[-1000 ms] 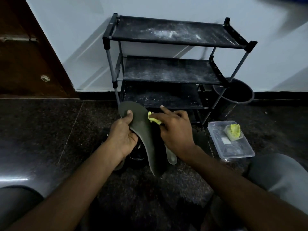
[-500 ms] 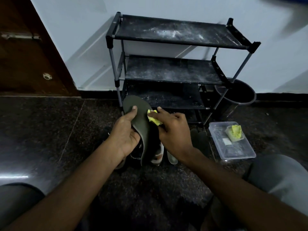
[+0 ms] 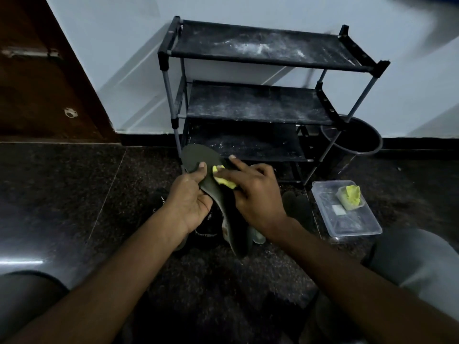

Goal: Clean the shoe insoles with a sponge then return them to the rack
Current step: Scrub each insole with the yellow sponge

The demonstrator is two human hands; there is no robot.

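The insole (image 3: 198,157) is held upright just in front of the lowest shelf of the rack (image 3: 250,49), above a pair of dark shoes (image 3: 207,228) on the floor, and is not resting on any shelf. It is gripped by the left hand (image 3: 188,202), whose fingers are wrapped behind it while the thumb is laid flat on its face near the toe end. The yellow sponge (image 3: 224,181) is pressed against that face by the right hand (image 3: 258,194), with the index finger stretched out straight past it and the remaining fingers curled down on it.

Compared with 1 second ago, the sponge is found closer to the left thumb, now just beside it, so a short stroke across the forefoot appears to have been made. The insole, seen almost edge-on 0.5 seconds ago, is turned so that more of its face is shown. Both grips are unchanged.

From this, the wiping step is judged to be under way, with the heel half apparently not yet reached. A 2nd sponge (image 3: 350,197) is kept in the plastic container (image 3: 352,227) at the right. The return to the rack is not yet begun.
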